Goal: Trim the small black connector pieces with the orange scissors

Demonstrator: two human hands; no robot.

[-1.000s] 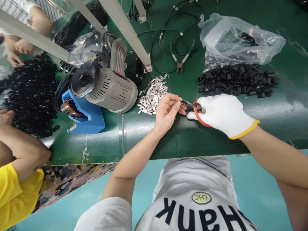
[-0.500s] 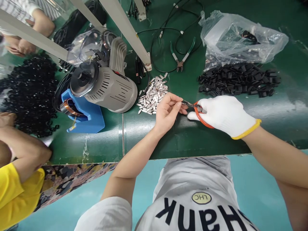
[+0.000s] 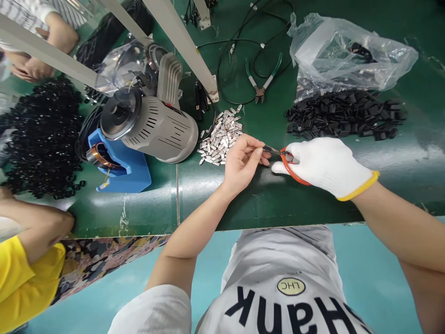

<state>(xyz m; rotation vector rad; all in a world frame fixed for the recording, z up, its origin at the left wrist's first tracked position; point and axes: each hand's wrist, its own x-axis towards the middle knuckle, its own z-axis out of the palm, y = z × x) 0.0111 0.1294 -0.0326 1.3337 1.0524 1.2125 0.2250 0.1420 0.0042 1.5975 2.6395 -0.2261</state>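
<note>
My left hand (image 3: 243, 162) is bare, its thumb and fingers pinched on a tiny piece that I cannot make out, right at the tips of the orange-handled scissors (image 3: 289, 170). My right hand (image 3: 323, 164) wears a white glove with a yellow cuff and is wrapped round the scissor handles. Both hands hover just above the green table (image 3: 271, 204). A heap of small silver metal pieces (image 3: 222, 137) lies just left of my left hand.
A grey round machine (image 3: 153, 123) lies on a blue stand (image 3: 128, 171). Black small parts (image 3: 344, 116) lie under a clear plastic bag (image 3: 347, 51). Green-handled pliers (image 3: 260, 83), black cables, a heap of black rings (image 3: 45, 134). A person in yellow (image 3: 28, 260) sits at left.
My hands have hardly moved. The arm of the person in yellow at left has shifted slightly lower.
</note>
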